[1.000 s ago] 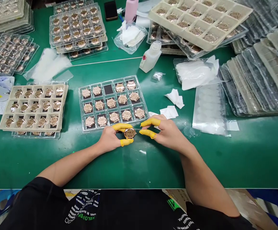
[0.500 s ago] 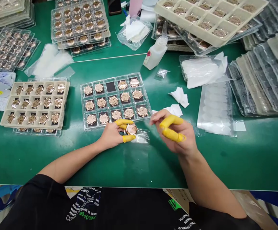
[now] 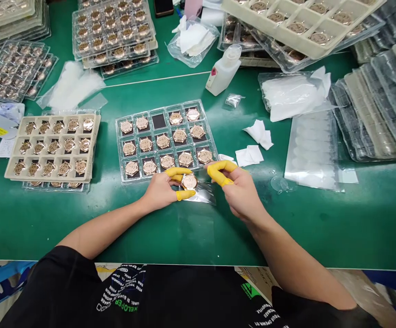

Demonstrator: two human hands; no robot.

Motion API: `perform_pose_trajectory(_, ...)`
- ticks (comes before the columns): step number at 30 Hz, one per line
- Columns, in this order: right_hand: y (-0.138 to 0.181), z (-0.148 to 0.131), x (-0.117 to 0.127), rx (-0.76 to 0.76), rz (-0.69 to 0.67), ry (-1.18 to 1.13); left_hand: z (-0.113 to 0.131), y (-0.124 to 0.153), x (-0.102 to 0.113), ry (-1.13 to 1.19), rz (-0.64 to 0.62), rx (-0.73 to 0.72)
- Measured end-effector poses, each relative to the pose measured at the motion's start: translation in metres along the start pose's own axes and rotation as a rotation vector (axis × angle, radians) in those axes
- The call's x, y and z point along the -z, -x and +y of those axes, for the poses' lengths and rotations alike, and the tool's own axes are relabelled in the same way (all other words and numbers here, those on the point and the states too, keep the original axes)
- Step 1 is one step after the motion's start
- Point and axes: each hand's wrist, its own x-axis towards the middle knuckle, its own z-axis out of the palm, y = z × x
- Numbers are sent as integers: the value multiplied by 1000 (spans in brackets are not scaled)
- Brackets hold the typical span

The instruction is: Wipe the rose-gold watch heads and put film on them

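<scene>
"Over the table, just past the black shirt, what are the hands doing?"

"The left hand holds a watch by its edge, between yellow-covered thumb and finger, printed disc up. The watch is just in front of the clear tray, not in it."

"And the right hand?"

"Just beside, apart from the watch. Its fingers curl in, the gap narrow; I can't tell whether they pinch anything thin."

"What could go wrong?"

"That edge hold looks slight to me. If the polished rim slid between those fingertips, the watch could drop and get marked. A clear film shows beside it; I can't tell if they touch, but if it clung, it might drag at the watch. A careless swing of the right hand could also knock it against the tray."

"The surface?"

"Green and glossy, with small specks. Watches sit on black pads in the clear tray. A beige tray of more stands to its left, tissues lie to its right."

"Farther back?"

"A white bottle, a pale cord across the table, stacked trays at the right, and a phone. Little of the room shows beyond."
</scene>
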Motion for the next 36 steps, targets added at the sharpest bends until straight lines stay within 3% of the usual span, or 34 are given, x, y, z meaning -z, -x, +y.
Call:
perform_pose_trajectory(5,-19,-6,42,69,293,116,1,0,1,0,-13,4)
perform_pose_trajectory(7,-27,-1,52,45,250,95,0,0,2,-1,-11,-1)
perform_pose_trajectory(10,-38,13,53,-11,69,160,-3,0,2,6,-14,-7)
perform_pose_trajectory(13,-45,23,55,-38,85,224,-4,0,2,13,-17,-8)
perform_pose_trajectory(15,-44,19,61,-57,123,155,-4,-1,2,15,-16,-3)
perform_pose_trajectory(17,-37,6,64,-43,78,34,-4,-1,1,17,-14,-2)
perform_pose_trajectory(20,-15,-18,47,43,-182,-83,-4,-1,0,21,-13,-5)
perform_pose_trajectory(23,5,-28,10,189,-401,-13,-6,-1,1,38,-27,-12)
perform_pose_trajectory(26,8,-21,-10,367,-335,132,-6,-1,0,64,-37,-18)
perform_pose_trajectory(31,-3,-13,13,390,-113,117,-3,0,-2,24,16,14)
perform_pose_trajectory(33,0,-17,16,387,-163,27,-3,0,-1,14,17,5)
perform_pose_trajectory(36,9,-21,0,470,-351,13,-4,0,0,30,0,-31)
